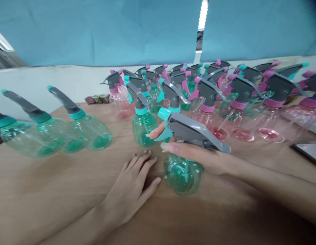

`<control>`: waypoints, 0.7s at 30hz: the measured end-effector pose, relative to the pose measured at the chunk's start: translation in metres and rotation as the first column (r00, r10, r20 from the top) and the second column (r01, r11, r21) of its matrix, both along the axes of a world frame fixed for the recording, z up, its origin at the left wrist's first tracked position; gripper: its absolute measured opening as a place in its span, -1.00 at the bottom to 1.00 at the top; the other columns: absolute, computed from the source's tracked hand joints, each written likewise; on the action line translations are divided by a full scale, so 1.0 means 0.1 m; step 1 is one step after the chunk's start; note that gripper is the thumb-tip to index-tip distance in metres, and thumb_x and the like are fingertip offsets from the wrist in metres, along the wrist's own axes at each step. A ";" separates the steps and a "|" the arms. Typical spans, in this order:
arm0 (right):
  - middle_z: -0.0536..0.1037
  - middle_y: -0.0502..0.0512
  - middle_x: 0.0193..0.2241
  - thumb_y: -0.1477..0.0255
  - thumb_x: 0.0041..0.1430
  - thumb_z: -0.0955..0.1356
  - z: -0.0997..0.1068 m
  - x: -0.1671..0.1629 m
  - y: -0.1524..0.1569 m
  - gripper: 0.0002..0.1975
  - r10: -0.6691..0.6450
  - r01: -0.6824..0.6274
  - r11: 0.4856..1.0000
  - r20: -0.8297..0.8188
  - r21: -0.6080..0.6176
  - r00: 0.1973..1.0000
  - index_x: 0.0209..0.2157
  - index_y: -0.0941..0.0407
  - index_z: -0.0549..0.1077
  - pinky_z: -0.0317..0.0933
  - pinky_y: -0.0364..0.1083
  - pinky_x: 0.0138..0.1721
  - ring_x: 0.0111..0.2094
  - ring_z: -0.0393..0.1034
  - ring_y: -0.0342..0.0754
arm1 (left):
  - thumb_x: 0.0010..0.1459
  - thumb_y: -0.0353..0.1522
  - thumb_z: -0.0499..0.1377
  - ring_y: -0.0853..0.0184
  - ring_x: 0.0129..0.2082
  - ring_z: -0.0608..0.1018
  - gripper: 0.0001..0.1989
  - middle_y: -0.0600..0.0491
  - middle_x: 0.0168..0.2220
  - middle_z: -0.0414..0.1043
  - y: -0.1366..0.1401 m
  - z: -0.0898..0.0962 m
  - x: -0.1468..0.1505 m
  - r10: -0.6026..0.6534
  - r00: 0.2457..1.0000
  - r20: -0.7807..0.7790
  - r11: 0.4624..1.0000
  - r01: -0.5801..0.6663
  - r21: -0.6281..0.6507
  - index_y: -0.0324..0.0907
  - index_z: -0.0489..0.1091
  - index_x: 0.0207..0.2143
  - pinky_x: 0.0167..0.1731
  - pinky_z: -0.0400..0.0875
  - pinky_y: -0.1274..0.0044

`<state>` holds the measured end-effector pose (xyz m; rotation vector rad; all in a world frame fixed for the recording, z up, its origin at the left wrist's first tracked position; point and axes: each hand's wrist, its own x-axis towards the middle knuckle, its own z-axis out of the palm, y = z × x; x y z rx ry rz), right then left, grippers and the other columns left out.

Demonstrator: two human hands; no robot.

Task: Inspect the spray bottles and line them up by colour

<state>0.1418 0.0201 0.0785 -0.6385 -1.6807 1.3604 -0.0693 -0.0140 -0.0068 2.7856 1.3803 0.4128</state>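
My right hand [196, 153] is wrapped round the neck of a green spray bottle [183, 175], just under its grey spray head with a turquoise nozzle and trigger. The index finger reaches up by the trigger. My left hand [137, 177] lies flat on the wooden table, fingers a little spread, beside that bottle and holding nothing. Right behind the held bottle stands another green spray bottle [144, 126] with a turquoise collar. Whether the held bottle's base touches the table is hard to tell.
Several green spray bottles [93, 132] stand at the left. Pink and green spray bottles [207, 119] crowd the back and right of the table [78, 190]. A dark-edged flat device [307, 153] lies at the right edge. Small dark blocks [98, 99] sit by the white wall, below a blue sheet [122, 30].
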 end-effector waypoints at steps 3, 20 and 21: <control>0.42 -0.01 -0.29 0.55 0.05 0.36 -0.02 0.01 0.02 -0.87 0.017 -0.017 1.000 -0.012 0.020 1.000 -0.31 0.15 0.34 0.31 -0.28 -0.33 -0.44 0.26 -0.30 | 0.32 -0.22 0.02 0.08 0.12 0.29 -0.61 -0.12 0.12 0.26 0.01 0.00 0.00 -0.005 1.000 0.000 1.000 0.005 0.002 -0.21 0.18 0.13 0.08 0.18 0.20; 0.27 -0.05 -0.49 0.24 0.23 0.26 -0.19 0.09 0.05 -0.69 -0.054 0.030 0.980 0.120 0.194 0.991 -0.53 0.08 0.20 0.25 -0.14 -0.34 -0.40 0.27 -0.16 | 0.31 -0.22 0.03 0.09 0.14 0.27 -0.60 -0.09 0.14 0.23 0.00 0.00 0.00 0.008 1.000 -0.006 1.000 -0.009 -0.019 -0.18 0.16 0.13 0.09 0.17 0.18; 0.27 -0.06 -0.49 0.24 0.23 0.26 -0.18 0.09 0.05 -0.69 -0.051 0.026 0.980 0.120 0.196 0.991 -0.53 0.08 0.21 0.25 -0.14 -0.34 -0.40 0.27 -0.16 | 0.31 -0.22 0.03 0.09 0.14 0.27 -0.60 -0.09 0.14 0.23 0.00 0.00 0.00 0.011 1.000 -0.010 1.000 -0.012 -0.023 -0.18 0.16 0.13 0.09 0.18 0.18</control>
